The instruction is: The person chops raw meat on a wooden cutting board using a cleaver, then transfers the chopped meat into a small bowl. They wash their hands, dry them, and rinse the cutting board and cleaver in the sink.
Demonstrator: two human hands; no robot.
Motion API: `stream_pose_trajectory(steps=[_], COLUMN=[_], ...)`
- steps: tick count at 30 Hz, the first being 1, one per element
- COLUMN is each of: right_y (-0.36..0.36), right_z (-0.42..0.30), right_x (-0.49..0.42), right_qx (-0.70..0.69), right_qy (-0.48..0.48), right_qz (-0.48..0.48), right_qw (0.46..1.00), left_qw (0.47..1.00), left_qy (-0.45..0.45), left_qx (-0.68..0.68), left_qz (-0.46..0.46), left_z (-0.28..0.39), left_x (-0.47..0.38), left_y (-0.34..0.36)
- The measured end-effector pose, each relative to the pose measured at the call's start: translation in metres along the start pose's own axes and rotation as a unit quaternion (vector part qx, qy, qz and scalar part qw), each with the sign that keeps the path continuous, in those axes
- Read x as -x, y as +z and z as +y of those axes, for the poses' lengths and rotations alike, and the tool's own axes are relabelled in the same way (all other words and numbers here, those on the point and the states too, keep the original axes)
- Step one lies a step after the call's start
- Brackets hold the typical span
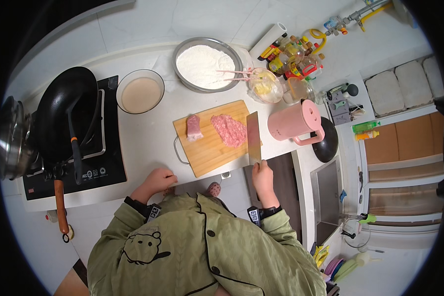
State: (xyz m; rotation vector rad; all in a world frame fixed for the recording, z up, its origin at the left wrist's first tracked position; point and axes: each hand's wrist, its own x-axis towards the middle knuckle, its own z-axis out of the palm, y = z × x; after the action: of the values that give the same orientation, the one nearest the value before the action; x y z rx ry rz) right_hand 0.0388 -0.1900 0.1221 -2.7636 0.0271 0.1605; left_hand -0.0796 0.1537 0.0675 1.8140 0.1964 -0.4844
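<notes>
A cleaver (254, 138) is gripped by its handle in my right hand (262, 180), its broad blade at the right end of the wooden cutting board (203, 159). Beside the blade lies a flattened mound of minced raw meat (230, 130). To its left on the board rests an uncut piece of raw meat (194, 128). My left hand (160, 181) is curled at the counter's front edge, left of the board's metal handle (179, 150). Its fingers are folded in, and nothing shows in them.
A black wok (64, 122) with a ladle (73, 137) sits on the cooktop (111, 155) at left. Behind the board are a glass bowl (140, 91) of cloudy liquid and a metal basin (236, 61) of flour. A pink kettle (288, 124) and several bottles (294, 55) stand at right.
</notes>
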Motion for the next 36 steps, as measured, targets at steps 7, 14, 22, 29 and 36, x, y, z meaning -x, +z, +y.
stream_pose_trajectory(steps=[7,14,22,29,36], right_y=[0.003,0.005,0.003,0.002,-0.005], right_z=[-0.002,-0.003,0.002,0.005,0.004], right_x=[0.002,0.002,-0.002,-0.007,-0.010], right_qx=[0.002,0.014,0.008,0.010,0.028], right_qy=[-0.005,-0.019,-0.016,-0.035,-0.040], right_qz=[-0.006,0.001,-0.025,0.008,-0.033], right_qw=[1.000,1.000,1.000,0.999,0.998], left_qw=[0.999,1.000,0.999,0.999,0.999], left_qy=[-0.045,-0.014,-0.030,0.000,0.005], left_qx=[0.001,-0.019,-0.008,-0.031,-0.040], left_qz=[-0.024,0.010,-0.013,0.018,0.020], left_z=[-0.002,-0.007,-0.012,-0.001,0.005], left_x=[0.001,0.000,-0.005,0.000,0.002], left_y=[0.007,0.013,0.024,0.030,0.033])
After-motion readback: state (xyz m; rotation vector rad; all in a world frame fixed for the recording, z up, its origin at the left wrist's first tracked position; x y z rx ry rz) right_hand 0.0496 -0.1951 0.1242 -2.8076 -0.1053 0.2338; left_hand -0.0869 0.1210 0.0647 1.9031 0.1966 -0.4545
